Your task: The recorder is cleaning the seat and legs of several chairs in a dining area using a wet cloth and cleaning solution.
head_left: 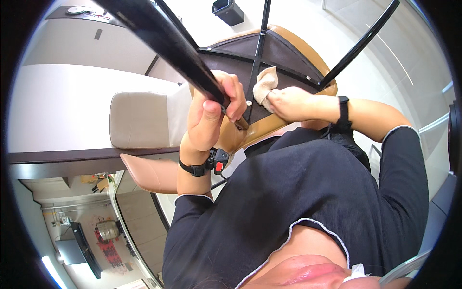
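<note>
An upturned chair (291,54) leans before me, its tan padded rim round a dark underside crossed by black metal bars. My left hand (204,115) is wrapped around one glossy black chair leg (163,45), close to where it meets the seat. That leg rises toward the upper left and passes near the camera. In my right hand (294,103) is a bunched beige cloth (266,85), pinched between the fingers. The cloth lies against the dark underside, beside the middle bar. My right fingertips are partly hidden by the cloth and the hand itself.
A white table (62,106) with a dark edge stands at the left. Next to it are a beige chair (139,119) and a pink chair back (153,172). A black bin (228,13) sits on the pale floor at the top. Two more chair legs stick up at the upper right.
</note>
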A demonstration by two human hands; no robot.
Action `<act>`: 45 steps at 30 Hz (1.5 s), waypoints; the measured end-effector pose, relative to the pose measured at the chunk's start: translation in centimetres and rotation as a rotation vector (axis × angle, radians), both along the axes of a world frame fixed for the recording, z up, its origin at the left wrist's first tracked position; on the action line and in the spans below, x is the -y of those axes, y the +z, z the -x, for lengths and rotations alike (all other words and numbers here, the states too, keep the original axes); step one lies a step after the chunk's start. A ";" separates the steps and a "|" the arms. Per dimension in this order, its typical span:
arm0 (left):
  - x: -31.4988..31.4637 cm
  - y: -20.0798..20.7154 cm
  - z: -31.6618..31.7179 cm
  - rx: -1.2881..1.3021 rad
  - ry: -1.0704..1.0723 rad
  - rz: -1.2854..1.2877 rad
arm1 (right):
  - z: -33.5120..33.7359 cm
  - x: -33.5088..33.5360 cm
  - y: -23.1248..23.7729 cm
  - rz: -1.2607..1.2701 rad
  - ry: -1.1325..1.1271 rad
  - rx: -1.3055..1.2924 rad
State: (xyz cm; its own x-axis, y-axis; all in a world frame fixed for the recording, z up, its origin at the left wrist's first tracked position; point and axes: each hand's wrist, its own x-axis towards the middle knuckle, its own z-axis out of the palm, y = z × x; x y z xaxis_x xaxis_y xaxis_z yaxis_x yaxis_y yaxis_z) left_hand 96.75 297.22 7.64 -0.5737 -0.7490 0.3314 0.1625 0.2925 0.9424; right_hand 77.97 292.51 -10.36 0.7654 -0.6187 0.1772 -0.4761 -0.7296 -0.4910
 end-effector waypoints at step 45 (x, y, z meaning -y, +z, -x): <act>-0.4 -0.2 -2.2 0.233 -0.139 0.309 | -4.9 8.2 7.9 -0.225 0.404 0.108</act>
State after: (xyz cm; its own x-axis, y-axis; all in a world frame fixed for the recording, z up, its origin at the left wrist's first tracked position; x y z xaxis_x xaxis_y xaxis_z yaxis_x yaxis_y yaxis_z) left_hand 98.96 297.62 7.46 -0.7486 -0.5447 0.3781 0.0129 0.5581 0.8296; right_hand 82.90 284.33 -2.47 0.9371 -0.3076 0.1650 -0.1136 -0.7157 -0.6891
